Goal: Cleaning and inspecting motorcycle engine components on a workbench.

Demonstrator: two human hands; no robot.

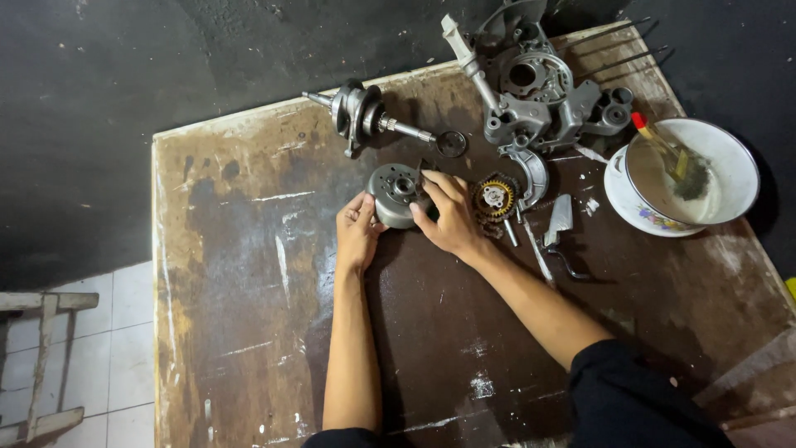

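Listing from my remote seat: one worn wooden table (249,332), dark wall, tiled floor.
One engine casing (539,99), one bowl (730,166), one crankshaft (365,112), one flywheel rotor (396,195) at table centre, gripped by my left hand (358,232) and right hand (452,217); one toothed gear (495,197) beside.

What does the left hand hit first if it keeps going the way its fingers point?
The left hand points up and right, already against the round grey flywheel rotor. Past that, probably the crankshaft, though depth is unclear.
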